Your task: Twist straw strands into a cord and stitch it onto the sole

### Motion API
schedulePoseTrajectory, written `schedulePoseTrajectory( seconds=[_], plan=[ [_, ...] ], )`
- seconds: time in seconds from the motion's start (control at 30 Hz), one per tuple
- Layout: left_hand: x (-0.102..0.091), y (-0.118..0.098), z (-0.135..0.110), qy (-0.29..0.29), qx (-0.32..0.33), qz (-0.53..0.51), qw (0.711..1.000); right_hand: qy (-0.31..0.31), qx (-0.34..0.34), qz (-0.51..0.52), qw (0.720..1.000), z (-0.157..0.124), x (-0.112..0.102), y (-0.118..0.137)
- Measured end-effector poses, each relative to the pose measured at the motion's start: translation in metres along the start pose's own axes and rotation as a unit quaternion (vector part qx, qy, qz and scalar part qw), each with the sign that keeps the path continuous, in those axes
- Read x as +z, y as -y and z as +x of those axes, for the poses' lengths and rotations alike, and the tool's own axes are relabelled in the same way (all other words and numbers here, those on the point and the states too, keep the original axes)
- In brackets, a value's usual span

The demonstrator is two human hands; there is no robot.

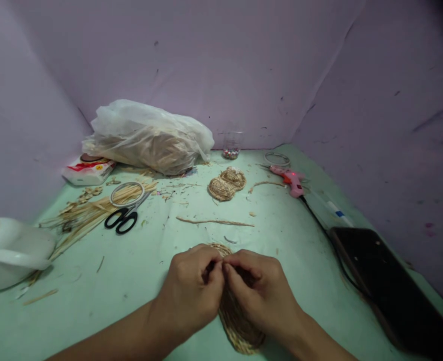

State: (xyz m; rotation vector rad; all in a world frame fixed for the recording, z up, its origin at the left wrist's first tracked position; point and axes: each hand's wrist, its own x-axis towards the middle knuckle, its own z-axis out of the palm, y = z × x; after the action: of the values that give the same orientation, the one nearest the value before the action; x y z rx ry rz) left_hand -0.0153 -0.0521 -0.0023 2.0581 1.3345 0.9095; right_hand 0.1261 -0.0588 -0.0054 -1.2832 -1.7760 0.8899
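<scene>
My left hand (pixel 195 288) and my right hand (pixel 262 291) meet over a long oval of coiled straw braid (pixel 240 338) that lies at the table's near side. Thumb and forefinger of each hand are pinched, with the tips almost touching. Whatever sits between the fingertips is too small or hidden to make out. The middle of the braided oval is covered by my hands. Beyond them a thin twisted straw cord (pixel 216 221) lies crosswise, and past it rests a pair of joined straw coils (pixel 227 184).
Left are black-handled scissors (pixel 122 219), a white ring (pixel 127 194), loose straw strips (pixel 89 213) and a white jug (pixel 14 253). A plastic bag (pixel 146 138) and a cup of beads (pixel 231 148) stand behind. Right lie a pink glue gun (pixel 291 179) and a dark phone-like slab (pixel 387 286).
</scene>
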Motion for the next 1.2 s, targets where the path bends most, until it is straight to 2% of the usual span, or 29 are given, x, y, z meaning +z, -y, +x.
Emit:
schedulePoseTrajectory(
  seconds=[0.17,0.43,0.57,0.67,0.8,0.97,1.1,1.2],
  plan=[
    [0.000,0.000,-0.001,0.006,-0.030,0.004,1.000,0.007,0.031,0.027,0.999,0.002,-0.001,-0.001],
    [-0.002,0.000,0.000,0.018,0.015,0.011,1.000,0.009,0.110,0.078,0.991,0.002,0.002,0.000],
    [-0.002,-0.002,-0.001,0.019,0.012,0.016,1.000,0.009,0.140,0.091,0.986,0.002,0.005,-0.002],
    [-0.001,-0.004,-0.001,0.027,-0.029,-0.001,0.999,0.007,0.146,0.086,0.986,0.002,0.006,-0.003],
    [-0.001,-0.004,0.001,0.046,-0.128,-0.064,0.989,-0.003,0.144,0.075,0.987,0.003,0.003,-0.001],
    [0.000,-0.005,0.006,0.044,-0.238,-0.206,0.948,-0.031,0.157,0.078,0.984,0.005,0.000,0.003],
    [-0.002,-0.008,0.011,0.059,-0.291,-0.291,0.909,-0.033,0.164,0.100,0.981,0.005,0.000,0.002],
    [-0.004,-0.010,0.014,0.081,-0.317,-0.316,0.890,-0.030,0.166,0.132,0.977,0.006,0.000,0.001]
  ],
)
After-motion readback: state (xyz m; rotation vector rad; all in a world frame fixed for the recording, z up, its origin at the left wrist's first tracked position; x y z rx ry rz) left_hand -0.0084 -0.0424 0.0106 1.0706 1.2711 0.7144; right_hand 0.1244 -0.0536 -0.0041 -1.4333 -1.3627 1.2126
